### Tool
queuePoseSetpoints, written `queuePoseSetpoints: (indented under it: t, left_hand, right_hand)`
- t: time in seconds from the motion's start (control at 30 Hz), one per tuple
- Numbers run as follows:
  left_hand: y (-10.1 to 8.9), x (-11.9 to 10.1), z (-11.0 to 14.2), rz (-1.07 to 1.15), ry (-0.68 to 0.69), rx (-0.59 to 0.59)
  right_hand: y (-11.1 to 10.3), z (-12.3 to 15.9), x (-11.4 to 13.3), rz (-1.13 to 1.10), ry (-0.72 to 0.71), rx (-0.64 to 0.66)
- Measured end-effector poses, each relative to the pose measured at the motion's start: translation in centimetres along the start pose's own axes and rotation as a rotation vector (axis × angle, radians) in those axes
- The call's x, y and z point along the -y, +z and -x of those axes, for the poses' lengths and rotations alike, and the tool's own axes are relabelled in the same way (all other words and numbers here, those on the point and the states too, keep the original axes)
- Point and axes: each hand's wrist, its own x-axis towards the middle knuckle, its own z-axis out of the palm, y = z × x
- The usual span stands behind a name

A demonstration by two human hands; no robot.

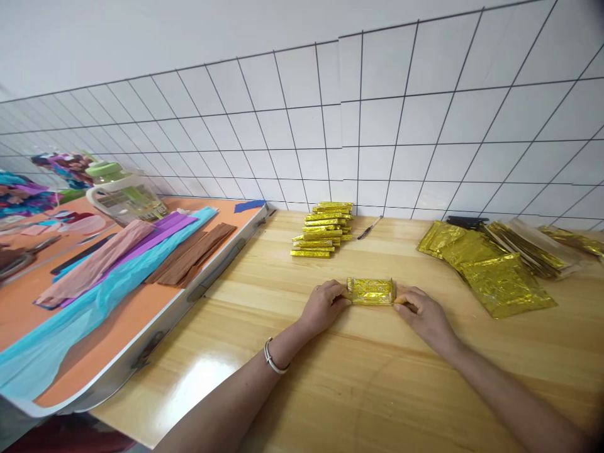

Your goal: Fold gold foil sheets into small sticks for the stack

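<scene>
On the wooden table lies a partly folded gold foil sheet (371,291), crinkled and shiny, between my two hands. My left hand (326,306), with a bracelet on its wrist, pinches the sheet's left end. At the opposite end, the fingers of my right hand (423,313) are closed on the foil's edge. Beyond them, narrow folded gold foil strips (323,229) lie in a stepped row. To the right are flat gold foil sheets (503,280), overlapping one another.
A pen (369,228) lies near the wall. Black items (467,221) sit behind the foil sheets. On the left, a raised orange board (127,340) with a white edge carries coloured crepe strips (155,258), scissors (29,257) and a green-lidded bottle (127,192).
</scene>
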Motion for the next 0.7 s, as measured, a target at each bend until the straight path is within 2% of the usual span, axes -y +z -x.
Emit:
queuePoseSetpoints:
  t: [0.27,0.47,0.7]
  left_hand:
    - [0.2,0.3,-0.1,-0.056,0.001,0.028]
    - [0.1,-0.6,-0.4,-0.096,-0.031,0.019]
    - [0.3,-1.0,-0.7,-0.159,-0.051,0.0]
  right_hand:
    - [0.0,-0.2,0.0,0.029,-0.093,0.017]
    - [-0.1,-1.2,-0.2,0.238,-0.083,0.015]
    - [-0.4,-2.8,-0.8,0.427,-0.081,0.115]
